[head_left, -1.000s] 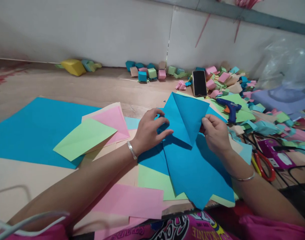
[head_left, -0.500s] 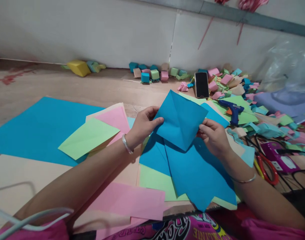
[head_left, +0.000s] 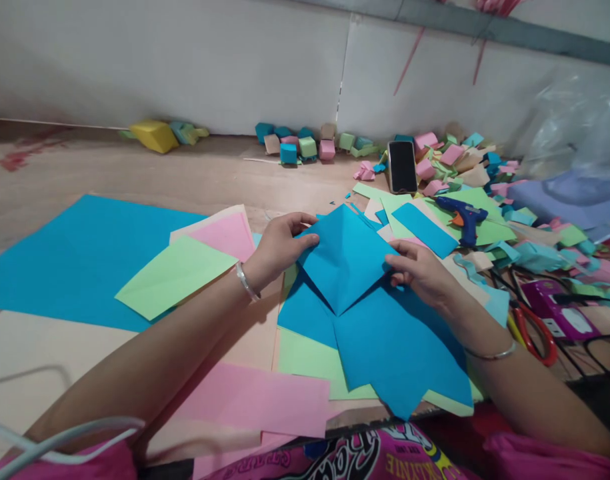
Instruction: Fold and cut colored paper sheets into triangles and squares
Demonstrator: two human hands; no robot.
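A folded blue paper square (head_left: 345, 260) lies low over a stack of blue sheets (head_left: 399, 347), turned like a diamond. My left hand (head_left: 277, 248) pinches its left corner, fingers closed on the edge. My right hand (head_left: 419, 270) grips its right corner between thumb and fingers. Each wrist carries a silver bangle. Green (head_left: 305, 357) and pink (head_left: 265, 403) sheets lie under and in front of the blue stack.
A large blue sheet (head_left: 79, 260), a green square (head_left: 177, 275) and pink paper (head_left: 227, 235) lie left. Right are a blue glue gun (head_left: 462, 217), phone (head_left: 402, 167), red scissors (head_left: 532, 327), a purple device (head_left: 559, 310) and paper scraps. Folded paper cubes (head_left: 305, 143) line the wall.
Both hands have lowered the folded blue paper from a raised, tilted position down toward the stack of sheets and closer to me.
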